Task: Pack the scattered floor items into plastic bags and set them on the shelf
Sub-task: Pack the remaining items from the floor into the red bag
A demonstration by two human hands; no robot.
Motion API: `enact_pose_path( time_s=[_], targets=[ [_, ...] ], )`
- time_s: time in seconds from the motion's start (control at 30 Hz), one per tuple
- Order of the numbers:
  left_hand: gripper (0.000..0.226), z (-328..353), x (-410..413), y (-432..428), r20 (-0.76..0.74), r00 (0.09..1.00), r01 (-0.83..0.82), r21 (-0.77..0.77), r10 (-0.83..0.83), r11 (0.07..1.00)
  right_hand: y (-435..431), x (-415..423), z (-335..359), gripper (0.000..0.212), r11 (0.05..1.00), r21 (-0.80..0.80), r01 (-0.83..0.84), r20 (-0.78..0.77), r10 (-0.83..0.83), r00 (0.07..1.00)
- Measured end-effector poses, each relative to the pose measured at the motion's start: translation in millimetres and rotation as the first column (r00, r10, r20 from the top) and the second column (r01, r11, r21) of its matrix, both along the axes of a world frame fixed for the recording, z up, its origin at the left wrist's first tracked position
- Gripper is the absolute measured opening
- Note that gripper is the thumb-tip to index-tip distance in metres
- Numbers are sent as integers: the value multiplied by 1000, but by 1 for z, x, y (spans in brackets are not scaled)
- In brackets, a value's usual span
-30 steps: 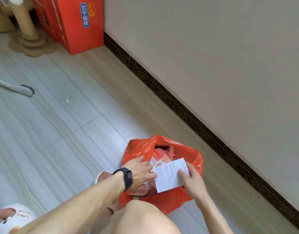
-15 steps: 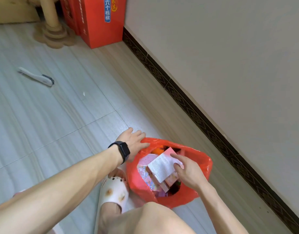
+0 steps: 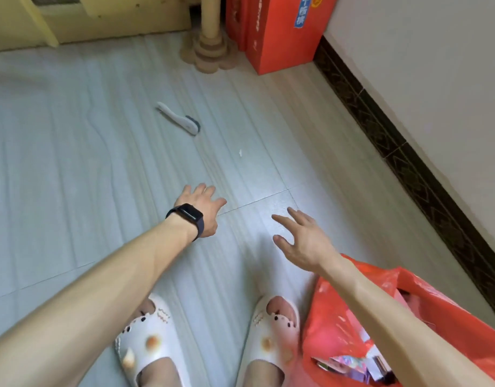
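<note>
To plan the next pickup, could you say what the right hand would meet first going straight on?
The right hand points over bare floor toward the white brush, probably first; depth is unclear.

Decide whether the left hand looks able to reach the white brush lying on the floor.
Probably yes, with a lean forward. The left hand is open and holds nothing, and only floor tile shows between it and the white brush.

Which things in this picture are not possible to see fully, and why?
All in the head view.
Red bag: crossed by the right forearm, cut by the bottom edge; contents mostly hidden.
Red box: label cut by the top edge.
White tool: small, blurred.
</note>
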State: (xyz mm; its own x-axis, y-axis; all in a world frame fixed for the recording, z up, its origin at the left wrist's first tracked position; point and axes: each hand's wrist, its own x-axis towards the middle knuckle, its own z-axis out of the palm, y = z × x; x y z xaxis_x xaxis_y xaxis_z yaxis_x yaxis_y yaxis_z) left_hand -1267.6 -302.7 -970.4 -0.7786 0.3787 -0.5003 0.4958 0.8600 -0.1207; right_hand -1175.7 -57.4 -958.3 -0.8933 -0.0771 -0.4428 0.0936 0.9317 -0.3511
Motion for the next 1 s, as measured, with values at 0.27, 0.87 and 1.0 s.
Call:
enact_pose_path(
  time_s=[0.27, 0.87, 1.0],
  targets=[
    [76, -90, -29, -77, 261, 946, -180, -78, 194, 981, -56, -74, -113, 76, 954, 221, -204, 295, 134, 946],
    [41, -115, -242, -48, -250, 951, -156, 121, 182, 980, -48, -86, -148, 81, 940, 271, -205, 189, 157, 969],
    [41, -110, -180, -48, -127, 970, -167, 272, 208, 948, -48, -85, -149, 79, 954, 243, -178, 158, 142, 977]
  ],
)
